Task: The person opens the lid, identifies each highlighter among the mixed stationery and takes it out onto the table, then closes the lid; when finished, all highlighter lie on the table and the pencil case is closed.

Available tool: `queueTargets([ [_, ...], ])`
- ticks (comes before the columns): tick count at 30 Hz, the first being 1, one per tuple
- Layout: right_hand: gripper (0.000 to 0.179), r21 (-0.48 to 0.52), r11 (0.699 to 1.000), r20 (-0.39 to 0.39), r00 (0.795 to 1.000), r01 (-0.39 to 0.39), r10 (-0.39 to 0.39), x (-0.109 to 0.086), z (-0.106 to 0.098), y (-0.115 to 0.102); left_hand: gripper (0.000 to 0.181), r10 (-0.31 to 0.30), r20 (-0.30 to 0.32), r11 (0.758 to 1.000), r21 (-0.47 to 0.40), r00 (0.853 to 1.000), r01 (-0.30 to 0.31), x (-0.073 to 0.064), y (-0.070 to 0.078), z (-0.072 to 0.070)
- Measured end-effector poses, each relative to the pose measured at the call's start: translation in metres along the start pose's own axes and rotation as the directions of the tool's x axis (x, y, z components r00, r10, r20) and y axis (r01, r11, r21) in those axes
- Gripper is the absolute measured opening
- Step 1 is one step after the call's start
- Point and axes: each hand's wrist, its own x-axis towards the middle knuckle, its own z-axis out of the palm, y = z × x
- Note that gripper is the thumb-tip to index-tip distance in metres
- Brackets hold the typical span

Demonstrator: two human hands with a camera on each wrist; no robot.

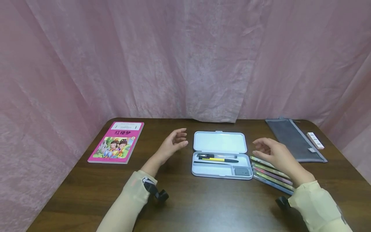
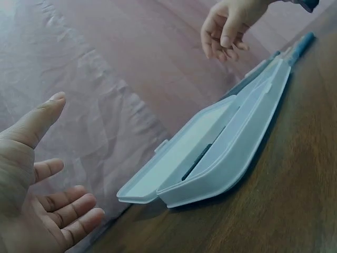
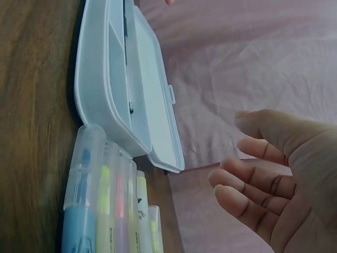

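Observation:
A pale blue-white pencil case (image 1: 221, 174) lies with its lid raised back on the table. Inside are a black-capped clear pen (image 1: 229, 156), a yellow and black pen (image 1: 217, 159), a thin dark stick and a grey eraser (image 1: 242, 171). My left hand (image 1: 173, 141) hovers left of the case, fingers loosely bent, holding nothing. On the other side, my right hand (image 1: 272, 151) hangs above a row of highlighters (image 1: 273, 175), fingers relaxed and nothing in them. In the right wrist view a blue highlighter (image 3: 80, 211) lies nearest, its cap end by the case.
A pink book (image 1: 116, 143) lies at the left of the wooden table (image 1: 179, 206). Toward the back right are a grey mesh zip pouch (image 1: 295, 140) and a small white box (image 1: 315, 140). A pink curtain (image 1: 185, 64) hangs behind the table's far edge.

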Motion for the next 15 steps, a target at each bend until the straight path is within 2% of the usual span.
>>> queueTargets([
  [5,0.042,0.016,1.0,0.026,0.999,-0.025,0.025,0.011,0.007,0.004,0.06,-0.057,0.01,0.992,-0.114,0.998,0.058,0.004,-0.006,0.002],
  [9,0.046,0.027,0.999,0.045,0.998,-0.042,0.041,0.018,0.015,0.007,0.061,-0.124,0.029,0.975,-0.184,0.992,0.127,0.006,-0.008,0.006],
  [12,0.048,0.03,0.998,0.055,0.997,-0.063,0.061,0.021,0.02,0.008,0.061,-0.168,0.042,0.963,-0.206,0.985,0.173,0.006,-0.008,0.009],
  [15,0.05,0.036,0.995,0.064,0.994,-0.096,0.094,0.022,0.025,0.008,0.062,-0.175,0.029,0.964,-0.199,0.984,0.177,0.006,-0.008,0.014],
])
